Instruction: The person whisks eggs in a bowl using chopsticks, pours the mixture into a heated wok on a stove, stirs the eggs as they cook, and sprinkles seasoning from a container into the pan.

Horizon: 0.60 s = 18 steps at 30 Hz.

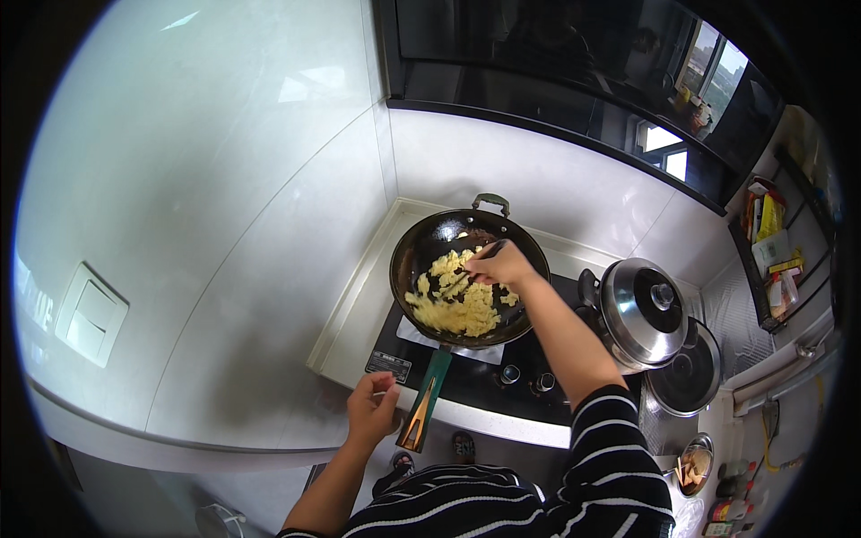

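The dark wok (469,273) looks like matt metal, its handle (427,397) glossy green with a wood-toned end beside the left hand (371,409). Right of the right hand (500,265), a polished steel lid (643,312) shines.

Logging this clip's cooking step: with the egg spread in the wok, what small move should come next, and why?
Probably close the left hand on the green wok handle, which it only hovers beside, to steady the wok: the right hand is working chopsticks through loose scrambled egg.
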Motion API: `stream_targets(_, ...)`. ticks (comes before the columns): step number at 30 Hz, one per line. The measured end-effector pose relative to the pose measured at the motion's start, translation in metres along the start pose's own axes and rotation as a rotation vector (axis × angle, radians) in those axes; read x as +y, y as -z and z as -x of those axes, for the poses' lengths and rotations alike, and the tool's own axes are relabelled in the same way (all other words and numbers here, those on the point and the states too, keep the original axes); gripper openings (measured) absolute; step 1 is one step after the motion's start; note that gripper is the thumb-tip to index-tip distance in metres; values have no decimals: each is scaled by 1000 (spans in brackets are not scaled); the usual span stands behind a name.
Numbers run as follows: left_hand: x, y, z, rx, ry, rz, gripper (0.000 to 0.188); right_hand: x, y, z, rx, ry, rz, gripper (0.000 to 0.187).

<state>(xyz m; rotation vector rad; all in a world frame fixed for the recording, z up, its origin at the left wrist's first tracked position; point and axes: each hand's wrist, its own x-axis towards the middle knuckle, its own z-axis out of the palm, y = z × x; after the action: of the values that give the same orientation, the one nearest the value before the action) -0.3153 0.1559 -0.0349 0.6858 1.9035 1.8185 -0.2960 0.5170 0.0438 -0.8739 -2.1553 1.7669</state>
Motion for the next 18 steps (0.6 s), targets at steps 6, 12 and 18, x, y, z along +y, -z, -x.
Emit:
stream_targets(6,-6,-5,3,-8,8,18,25,-18,5,36,-54,-25,84,15)
stream_targets(12,1,-10,2,-29,20,47,26,65,12,-38,675,305,114,16)
stream_targets(18,-2,-8,3,-38,30,48,25,64,11,-54,875,416,-76,15)
